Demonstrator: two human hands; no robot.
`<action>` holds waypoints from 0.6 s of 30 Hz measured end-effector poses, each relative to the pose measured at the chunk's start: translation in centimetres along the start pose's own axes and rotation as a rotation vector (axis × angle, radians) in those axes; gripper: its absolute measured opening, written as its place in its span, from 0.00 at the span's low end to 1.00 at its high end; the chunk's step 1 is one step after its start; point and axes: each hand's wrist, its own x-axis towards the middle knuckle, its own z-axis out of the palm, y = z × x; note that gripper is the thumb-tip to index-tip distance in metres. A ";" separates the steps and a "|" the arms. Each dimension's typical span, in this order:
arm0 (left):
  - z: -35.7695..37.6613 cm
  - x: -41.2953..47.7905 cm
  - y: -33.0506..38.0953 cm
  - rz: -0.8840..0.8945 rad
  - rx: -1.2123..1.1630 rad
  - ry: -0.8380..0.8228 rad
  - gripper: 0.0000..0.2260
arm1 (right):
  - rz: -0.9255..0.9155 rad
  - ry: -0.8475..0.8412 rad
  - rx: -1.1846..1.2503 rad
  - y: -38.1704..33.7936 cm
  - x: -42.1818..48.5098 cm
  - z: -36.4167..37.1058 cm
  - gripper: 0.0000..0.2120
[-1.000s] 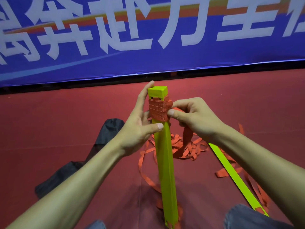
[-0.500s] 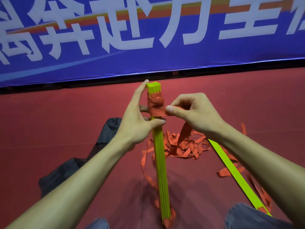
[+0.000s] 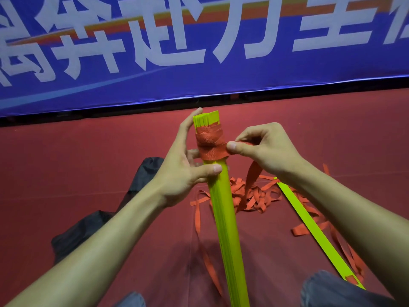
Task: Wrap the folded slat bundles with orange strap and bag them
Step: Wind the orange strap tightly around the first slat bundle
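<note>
Pinched orange strap (image 3: pixel 210 145) around slat bundle (image 3: pixel 225 218)

Likely an indoor sports or event hall. Red matte flooring (image 3: pixel 66 169) is laid across the whole scene. A wide blue banner (image 3: pixel 221 80) printed with large white characters (image 3: pixel 327 44) is hung along the far side, above a black strip (image 3: pixel 66 118). Loose orange strap (image 3: pixel 254 196) is piled on the floor, centre right.

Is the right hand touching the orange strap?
Touching. The head view shows the right hand pinching the strap between thumb and forefinger, right beside the wrapped bundle.
</note>
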 end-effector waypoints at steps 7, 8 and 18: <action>0.4 0.3 -0.3 0.000 0.000 -0.001 0.32 | 0.008 -0.039 0.063 0.1 0.0 0.0 0.03; 0.4 0.4 -0.4 -0.005 0.001 0.003 0.30 | 0.010 -0.038 0.065 0.1 0.0 -0.1 0.03; 0.2 0.9 -1.2 0.008 -0.173 -0.043 0.29 | 0.040 -0.232 0.109 -0.3 -0.4 -0.2 0.12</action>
